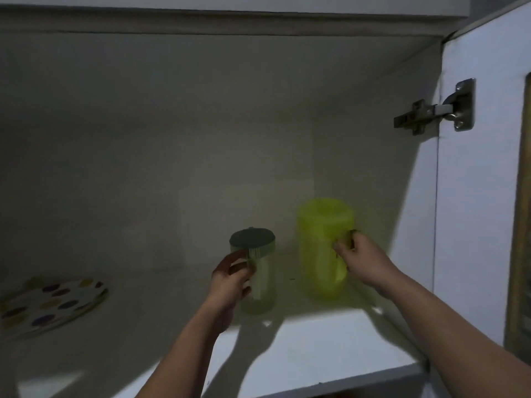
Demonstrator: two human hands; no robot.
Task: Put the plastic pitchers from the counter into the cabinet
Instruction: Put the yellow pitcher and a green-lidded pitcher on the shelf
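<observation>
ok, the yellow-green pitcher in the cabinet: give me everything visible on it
The yellow-green pitcher is translucent plastic, cylindrical, with a lid of the same colour on top. It stands upright on the cabinet shelf, right of the smaller pitcher with the dark green lid and apart from it. Its handle faces the camera side, and the right hand grips that handle. It is motion-blurred, so finer detail and any contents cannot be told.

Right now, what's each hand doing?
Left hand: gripping the handle of the clear pitcher with the grey-green lid.
Right hand: gripping the handle of the yellow-green pitcher.
</observation>
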